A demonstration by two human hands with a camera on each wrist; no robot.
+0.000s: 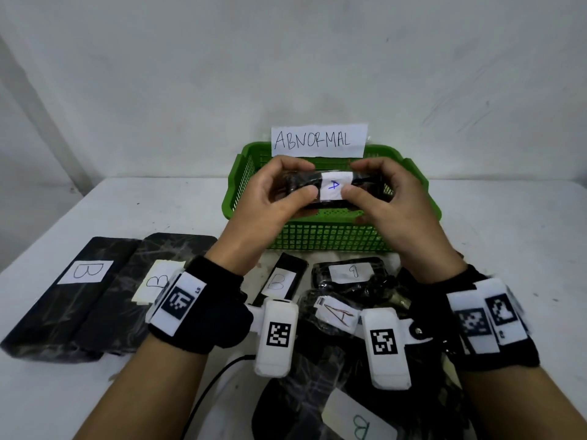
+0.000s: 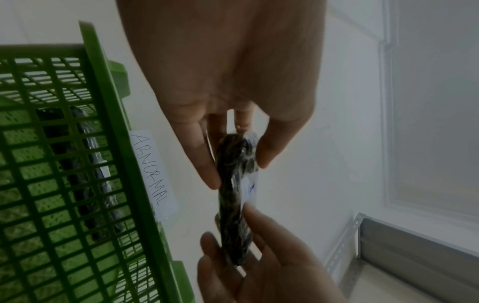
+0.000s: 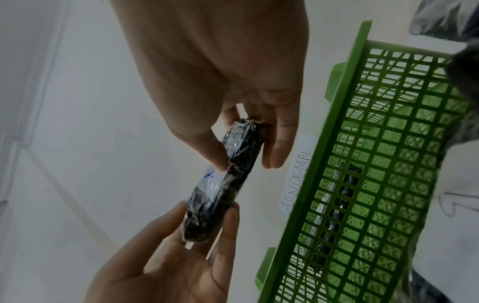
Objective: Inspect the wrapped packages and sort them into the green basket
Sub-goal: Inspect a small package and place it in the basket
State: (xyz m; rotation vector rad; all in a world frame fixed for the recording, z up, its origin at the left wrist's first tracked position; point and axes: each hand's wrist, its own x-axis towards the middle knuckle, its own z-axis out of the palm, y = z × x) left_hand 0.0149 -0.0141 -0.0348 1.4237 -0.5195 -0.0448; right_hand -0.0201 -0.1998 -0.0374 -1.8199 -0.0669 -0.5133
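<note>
A small black plastic-wrapped package (image 1: pixel 330 185) with a white label marked "A" is held level above the green mesh basket (image 1: pixel 330 238). My left hand (image 1: pixel 303 181) pinches its left end between thumb and fingers. My right hand (image 1: pixel 354 181) pinches the right end the same way. The left wrist view shows the package (image 2: pixel 233 205) edge-on, with my left hand (image 2: pixel 237 164) on one end. In the right wrist view my right hand (image 3: pixel 246 160) grips the package (image 3: pixel 220 194). Another dark wrapped package (image 3: pixel 337 205) lies inside the basket (image 3: pixel 388 164).
A paper sign reading "ABNORMAL" (image 1: pixel 319 139) stands at the basket's far rim, against the wall. Long black packages labelled "B" (image 1: pixel 85 281) lie on the white table at left. Several more wrapped packages (image 1: pixel 349 274) are piled between my wrists. A black cable (image 1: pixel 206 392) runs near the front edge.
</note>
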